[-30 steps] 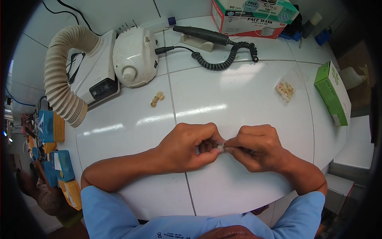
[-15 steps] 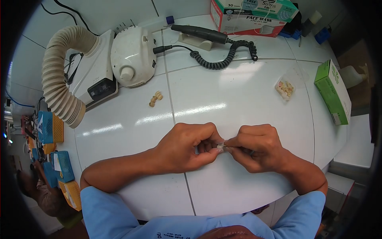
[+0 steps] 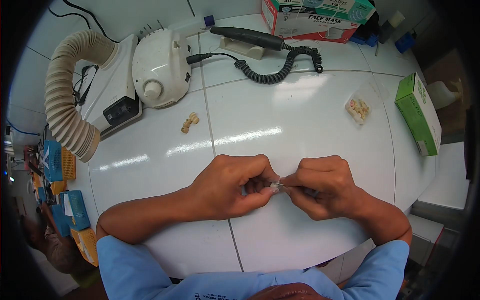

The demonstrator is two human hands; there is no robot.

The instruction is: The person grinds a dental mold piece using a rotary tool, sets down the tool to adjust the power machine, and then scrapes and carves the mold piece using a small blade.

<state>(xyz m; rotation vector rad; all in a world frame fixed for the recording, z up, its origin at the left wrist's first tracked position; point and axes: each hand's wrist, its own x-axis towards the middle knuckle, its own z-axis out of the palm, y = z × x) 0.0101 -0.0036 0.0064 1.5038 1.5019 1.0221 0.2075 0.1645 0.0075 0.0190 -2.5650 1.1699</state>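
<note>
Mask box (image 3: 315,21): is standing at the far side, showing "FACE MASK" in capitals.
Green box (image 3: 419,117): is standing near the right edge, carrying lettering too small to read.
Blue shirt (image 3: 230,281): is bearing dark print, too blurred to read surely.
Left hand (image 3: 231,184): thumb and forefinger are pinching a small pale piece (image 3: 275,186), in front of the chest.
Right hand (image 3: 322,186): thumb and forefinger are pinching a thin tool (image 3: 282,184), its end meeting the piece.
Beyond, left: a ribbed hose (image 3: 70,95) is arching beside a white control unit (image 3: 162,70); tan pieces (image 3: 189,122) are lying nearer.
Beyond, centre: a black handpiece (image 3: 247,38) is resting on its cradle, its coiled cord (image 3: 272,78) looping right.
Right: a clear bag (image 3: 358,110) is holding small pieces.
Tabletop (image 3: 310,135): is stretching white between hands and cord, its near edge curving by the shirt.
</note>
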